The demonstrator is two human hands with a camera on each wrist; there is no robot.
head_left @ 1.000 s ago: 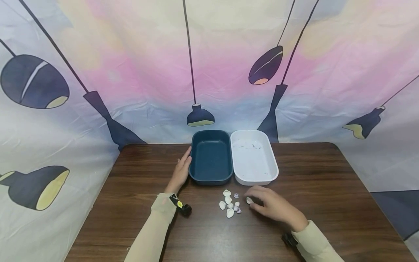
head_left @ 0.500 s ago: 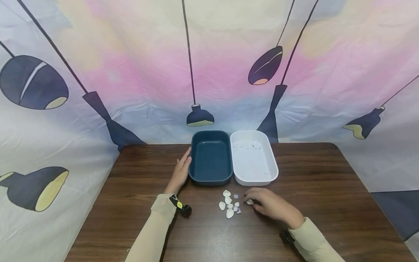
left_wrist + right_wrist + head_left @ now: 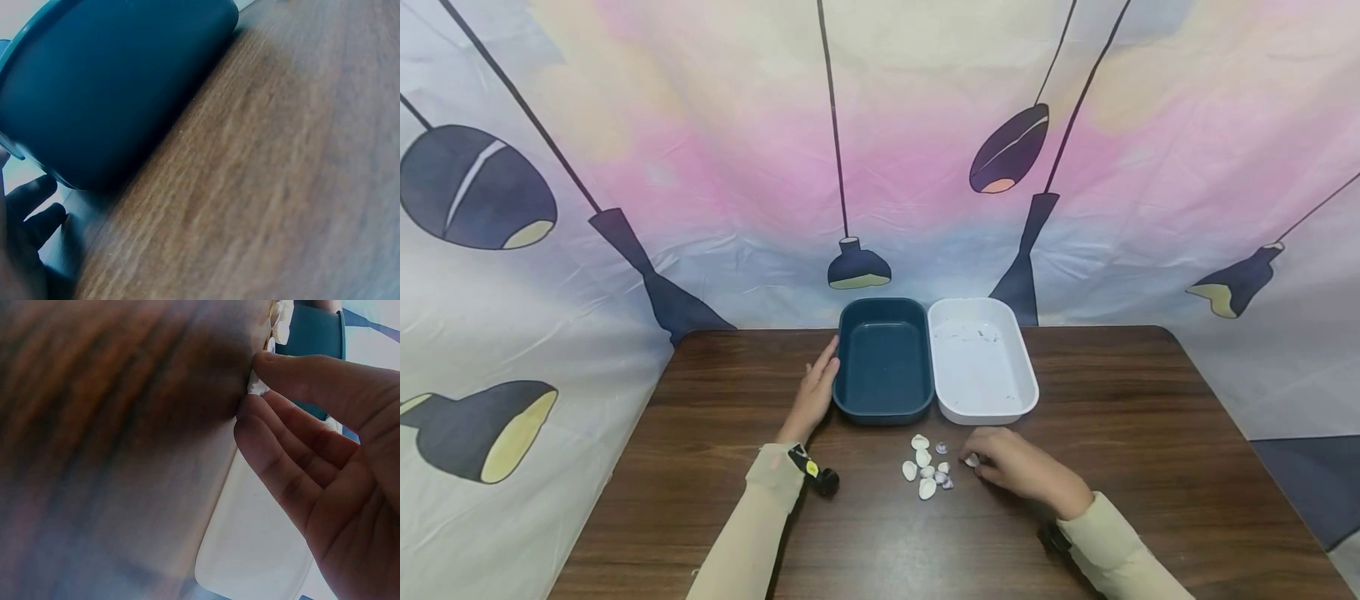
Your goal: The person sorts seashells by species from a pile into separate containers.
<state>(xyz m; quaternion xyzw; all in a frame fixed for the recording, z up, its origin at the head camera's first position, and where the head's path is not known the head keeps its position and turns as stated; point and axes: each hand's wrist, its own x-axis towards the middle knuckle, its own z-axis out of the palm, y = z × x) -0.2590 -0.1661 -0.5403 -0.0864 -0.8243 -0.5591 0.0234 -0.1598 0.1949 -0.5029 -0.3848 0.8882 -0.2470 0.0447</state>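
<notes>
My left hand [image 3: 814, 397] rests its straight fingers against the left outer wall of a dark teal tray [image 3: 883, 414]; the left wrist view shows the fingers [image 3: 31, 197] beside that wall. In front of the white tray [image 3: 1026, 392], my right hand [image 3: 1022, 468] pinches a small white seashell [image 3: 972, 460] between thumb and fingers, low at the tabletop. Part of this shell [image 3: 256, 384] shows between thumb and fingertips in the right wrist view. Just left of that hand lies a loose cluster of white seashells [image 3: 927, 488], with a purplish seashell [image 3: 942, 448] near the trays.
Both trays stand side by side near the back edge of the brown wooden table [image 3: 880, 542]. Small dark marks show on the white tray's floor. Behind the table hangs a cloth backdrop [image 3: 737, 167] printed with lamps.
My right hand has shifted slightly and its fingers have drawn closer around the shell, which stays in nearly the same spot. The left hand and both trays have not moved.
</notes>
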